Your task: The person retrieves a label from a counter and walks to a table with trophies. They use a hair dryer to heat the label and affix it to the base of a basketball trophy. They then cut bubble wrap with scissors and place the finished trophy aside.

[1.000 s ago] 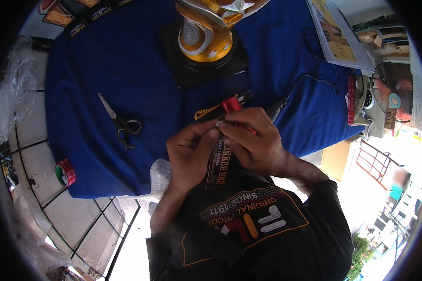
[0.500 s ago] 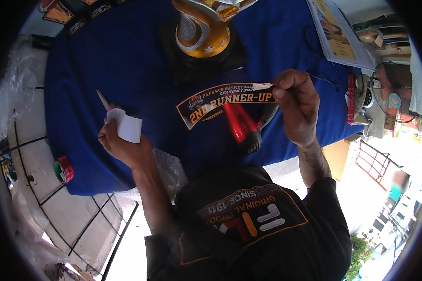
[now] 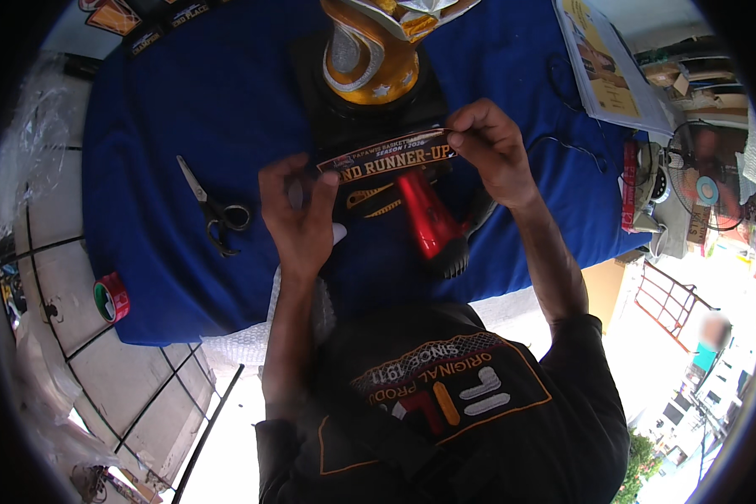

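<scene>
A curved dark strip (image 3: 391, 160) with an orange edge is held up on the near side of the trophy (image 3: 371, 76), close to its black base (image 3: 336, 122). The strip's right end is pinched between thumb and finger by the right grip (image 3: 491, 151). Its left end is touched by the thumb of the left grip (image 3: 296, 210), but whether it is pinched there cannot be told. A small white piece (image 3: 338, 233) is seen beside the left grip; whether it is held cannot be told.

The trophy is set on a surface (image 3: 155, 277) that is covered with blue cloth. On the near side of the trophy, past the strip, a yellow cutter (image 3: 378, 207) and a red hair dryer (image 3: 428, 217) are laid. To the trophy's left and nearer the person, scissors (image 3: 213, 214) are laid with the blades apart from the strip. Farther left of the trophy, a red tape roll (image 3: 112, 298) is seen by the cloth's edge. Papers (image 3: 613, 76) are stacked well to the trophy's right.
</scene>
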Motion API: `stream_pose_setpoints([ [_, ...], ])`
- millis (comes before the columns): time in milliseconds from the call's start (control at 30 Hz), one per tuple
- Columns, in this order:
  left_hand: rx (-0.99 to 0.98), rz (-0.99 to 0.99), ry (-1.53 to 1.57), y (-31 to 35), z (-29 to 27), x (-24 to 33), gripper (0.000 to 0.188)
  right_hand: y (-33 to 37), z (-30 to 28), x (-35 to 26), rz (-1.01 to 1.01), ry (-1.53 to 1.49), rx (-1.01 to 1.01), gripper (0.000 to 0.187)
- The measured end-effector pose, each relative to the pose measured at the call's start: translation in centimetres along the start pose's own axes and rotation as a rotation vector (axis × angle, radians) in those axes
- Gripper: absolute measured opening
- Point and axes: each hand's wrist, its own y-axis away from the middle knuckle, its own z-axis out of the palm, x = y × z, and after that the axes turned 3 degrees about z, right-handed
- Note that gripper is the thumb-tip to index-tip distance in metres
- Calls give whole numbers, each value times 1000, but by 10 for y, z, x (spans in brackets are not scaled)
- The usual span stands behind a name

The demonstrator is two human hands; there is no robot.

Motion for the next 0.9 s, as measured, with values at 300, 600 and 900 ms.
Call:
stream_pose_setpoints([
  [300, -48, 114, -59, -1, 8, -12, 8, -1, -11, 14, -103, 222, 79, 23],
  [600, 0, 113, -101, -3, 13, -22, 8, -8, -12, 30, -90, 280, 140, 54],
  [900, 15, 90, -116, -5, 14, -29, 10, -13, -12, 33, 6, 132, 158, 55],
])
